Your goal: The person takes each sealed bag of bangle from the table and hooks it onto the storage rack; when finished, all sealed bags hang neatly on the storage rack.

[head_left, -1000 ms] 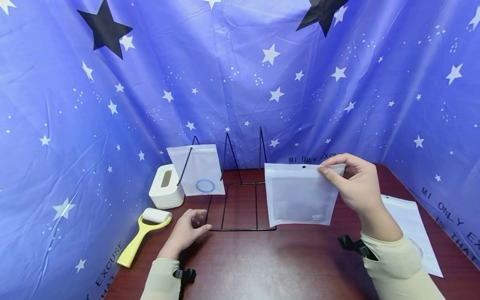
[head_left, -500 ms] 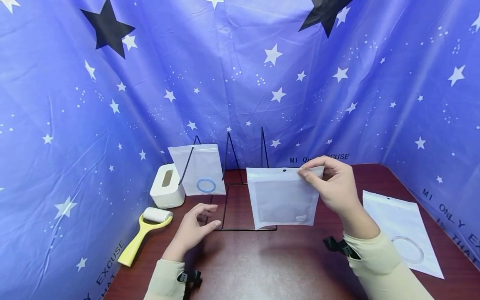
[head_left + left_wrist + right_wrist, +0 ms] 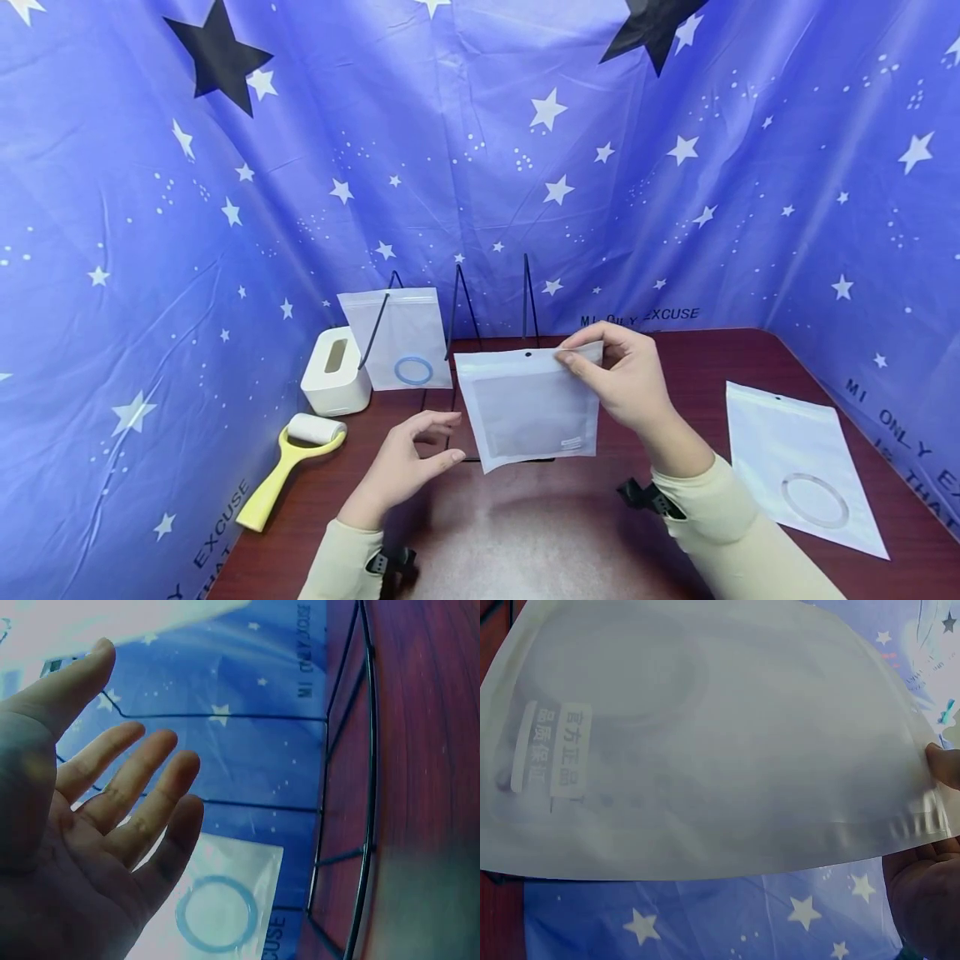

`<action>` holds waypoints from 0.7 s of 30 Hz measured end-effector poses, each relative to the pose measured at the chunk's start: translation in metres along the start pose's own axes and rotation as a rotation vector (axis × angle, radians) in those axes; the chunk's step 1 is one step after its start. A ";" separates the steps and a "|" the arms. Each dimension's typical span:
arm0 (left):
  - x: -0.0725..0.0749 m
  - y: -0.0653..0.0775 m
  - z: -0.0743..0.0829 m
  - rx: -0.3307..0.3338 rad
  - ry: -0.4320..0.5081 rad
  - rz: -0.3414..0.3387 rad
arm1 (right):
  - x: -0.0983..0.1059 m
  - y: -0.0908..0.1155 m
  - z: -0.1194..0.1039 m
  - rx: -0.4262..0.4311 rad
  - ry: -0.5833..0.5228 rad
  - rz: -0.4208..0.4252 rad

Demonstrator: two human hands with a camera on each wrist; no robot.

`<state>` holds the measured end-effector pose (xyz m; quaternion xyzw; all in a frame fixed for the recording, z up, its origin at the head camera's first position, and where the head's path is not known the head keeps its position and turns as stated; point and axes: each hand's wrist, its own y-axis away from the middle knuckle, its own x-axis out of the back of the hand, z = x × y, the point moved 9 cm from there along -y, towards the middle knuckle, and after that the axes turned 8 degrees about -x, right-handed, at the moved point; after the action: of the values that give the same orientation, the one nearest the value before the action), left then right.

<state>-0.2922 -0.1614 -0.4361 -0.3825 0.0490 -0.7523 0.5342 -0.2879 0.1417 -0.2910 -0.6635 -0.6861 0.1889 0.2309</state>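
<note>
My right hand [image 3: 626, 379] pinches a frosted zip bag [image 3: 536, 412] by its top edge, right of the small hang hole. In the right wrist view the same bag [image 3: 727, 750] fills most of the picture, with white printed labels near one end. My left hand [image 3: 408, 462] is held just left of the bag, fingers spread and nothing in them; the left wrist view shows its bare palm [image 3: 97, 825]. Behind it, another zip bag [image 3: 393, 333] with a blue ring [image 3: 414, 370] stands in the leftmost slot of a black wire rack [image 3: 455, 312].
A third zip bag [image 3: 802, 442] with a pale ring lies flat at the right. At the left stand a white tissue box [image 3: 335, 383] and a yellow-handled lint roller [image 3: 281, 475]. Starry blue cloth [image 3: 480, 150] encloses the dark red table [image 3: 690, 358].
My right hand has carried its bag leftward and slightly down, in front of the rack. My left hand has shifted right toward the bag, its fingers opening out. The flat bag at right is uncovered.
</note>
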 end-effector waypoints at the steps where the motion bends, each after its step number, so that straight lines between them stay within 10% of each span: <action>1: -0.002 0.000 0.001 -0.001 0.005 -0.004 | -0.003 0.000 0.001 0.000 -0.006 -0.004; 10: -0.016 -0.002 0.004 0.009 0.100 -0.033 | -0.023 0.000 0.005 0.000 -0.046 -0.015; 21: -0.009 -0.001 0.001 0.082 0.092 0.103 | -0.041 0.001 0.007 -0.002 -0.065 -0.051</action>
<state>-0.2908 -0.1531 -0.4394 -0.3223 0.0625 -0.7420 0.5845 -0.2908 0.1015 -0.2997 -0.6393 -0.7103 0.2039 0.2125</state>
